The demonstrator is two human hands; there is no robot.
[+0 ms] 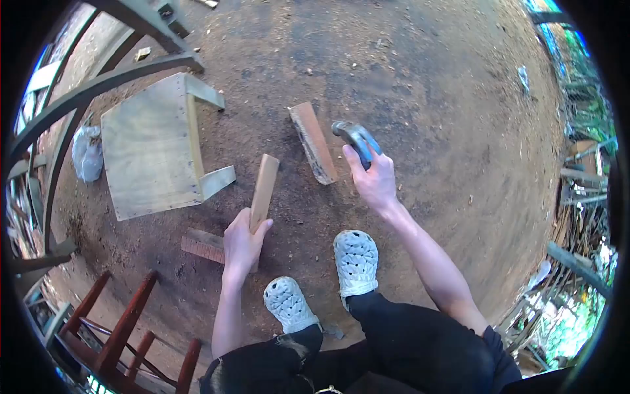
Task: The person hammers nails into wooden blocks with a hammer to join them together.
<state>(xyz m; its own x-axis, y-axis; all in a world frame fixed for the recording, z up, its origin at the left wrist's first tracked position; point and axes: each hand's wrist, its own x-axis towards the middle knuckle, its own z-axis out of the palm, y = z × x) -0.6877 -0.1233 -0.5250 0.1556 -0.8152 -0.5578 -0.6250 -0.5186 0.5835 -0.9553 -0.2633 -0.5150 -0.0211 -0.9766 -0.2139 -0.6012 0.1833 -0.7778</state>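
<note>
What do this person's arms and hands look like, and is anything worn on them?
The left hand and right hand are both bare, with no gloves, rings or watch to be seen. Both forearms are uncovered, and no cables or markings show. A dark sleeve appears at the upper end of the right arm; no sleeve can be made out on the left.

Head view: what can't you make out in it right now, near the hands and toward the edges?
All in the head view:
- Grey metal hammer: most of its handle, hidden by the right hand.
- Light brown wooden bar: its gripped part, behind the left hand.
- Reddish brick at left: its right end, behind that hand.
- Whitish plastic bag: contents, too blurred.
- Red wooden legs: whatever continues past the dark lens border.
</note>
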